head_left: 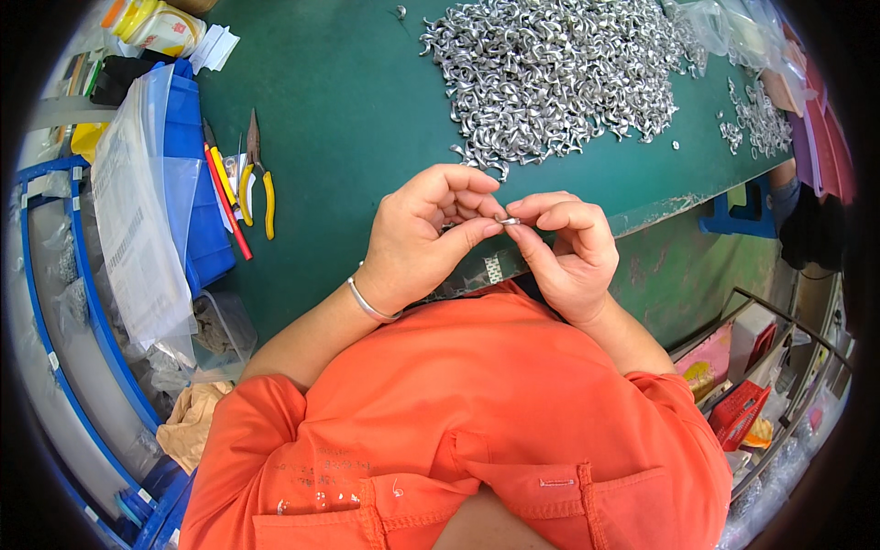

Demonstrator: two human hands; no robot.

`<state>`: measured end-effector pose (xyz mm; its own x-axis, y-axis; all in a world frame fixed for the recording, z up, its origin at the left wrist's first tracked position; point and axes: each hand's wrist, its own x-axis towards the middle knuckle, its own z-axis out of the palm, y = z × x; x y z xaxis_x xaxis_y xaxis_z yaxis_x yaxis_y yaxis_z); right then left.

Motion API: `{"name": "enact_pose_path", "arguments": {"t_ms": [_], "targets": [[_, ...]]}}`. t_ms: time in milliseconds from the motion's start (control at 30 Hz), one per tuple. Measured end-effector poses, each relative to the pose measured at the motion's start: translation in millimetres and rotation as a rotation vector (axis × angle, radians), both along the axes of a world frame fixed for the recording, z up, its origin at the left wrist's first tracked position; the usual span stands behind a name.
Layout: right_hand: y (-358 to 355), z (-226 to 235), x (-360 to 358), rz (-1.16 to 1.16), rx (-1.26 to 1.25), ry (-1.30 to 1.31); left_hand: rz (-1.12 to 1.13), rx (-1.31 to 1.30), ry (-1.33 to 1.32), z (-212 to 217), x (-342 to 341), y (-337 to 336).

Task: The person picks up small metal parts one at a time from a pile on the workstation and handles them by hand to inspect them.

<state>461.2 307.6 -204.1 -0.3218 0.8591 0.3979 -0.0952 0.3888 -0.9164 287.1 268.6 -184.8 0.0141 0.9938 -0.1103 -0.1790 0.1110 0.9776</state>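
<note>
At the near edge of the green table, my left hand [414, 236] and my right hand [573, 252] meet at the fingertips. Between them is a small shiny silver metal piece [510, 221], pinched by thumb and fingers from both sides. Its far end is partly hidden by the fingers. Just beyond my hands spreads a large pile of small curved silver metal pieces [559, 78]. One piece lies at the pile's near tip, close to my left fingers.
Yellow-handled pliers [257, 179] and a red pen-like tool [226, 197] lie left on the green table [339, 110], beside a blue bin [209, 229] with plastic bags. A smaller heap of metal pieces [763, 124] sits far right. A blue stool [741, 211] stands beyond the edge.
</note>
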Motion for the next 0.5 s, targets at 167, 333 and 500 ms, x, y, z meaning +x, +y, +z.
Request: {"name": "enact_pose_path", "arguments": {"t_ms": [167, 333, 500], "targets": [[13, 14, 8, 0.008, 0.204, -0.263, 0.021, -0.043, 0.107, 6, 2, 2], [105, 32, 60, -0.482, 0.637, -0.435, 0.226, 0.096, 0.302, 14, -22, 2], [249, 63, 134, -0.825, 0.675, -0.565, 0.245, 0.004, 0.582, 17, -45, -15]]}}
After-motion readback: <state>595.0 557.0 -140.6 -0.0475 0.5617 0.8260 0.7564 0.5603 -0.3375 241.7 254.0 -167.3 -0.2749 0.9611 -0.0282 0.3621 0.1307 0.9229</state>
